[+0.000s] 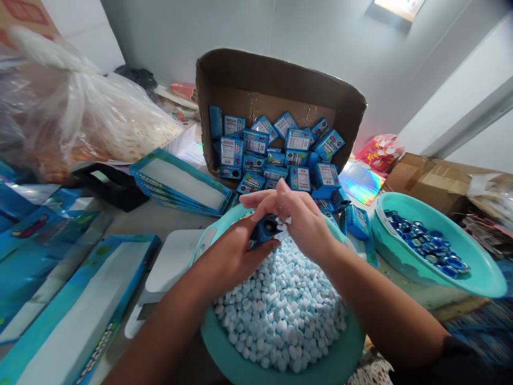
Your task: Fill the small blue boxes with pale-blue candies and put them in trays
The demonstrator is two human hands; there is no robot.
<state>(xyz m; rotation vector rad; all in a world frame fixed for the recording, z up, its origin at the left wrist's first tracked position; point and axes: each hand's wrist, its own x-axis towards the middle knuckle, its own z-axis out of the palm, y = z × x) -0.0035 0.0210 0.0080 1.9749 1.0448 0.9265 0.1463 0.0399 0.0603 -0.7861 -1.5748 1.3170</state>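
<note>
My left hand is wrapped round a small blue box, tilted so that its dark round opening faces right. My right hand curves over that opening, and several small white candies lie under its palm at the box's mouth. Part of the box is hidden by my fingers. Below both hands is a large turquoise basin, heaped with pale blue and white candies.
A cardboard box at the back holds several blue packets. At right, a turquoise bowl contains blue lids. Printed trays, a white scale and a bulging plastic bag are at left.
</note>
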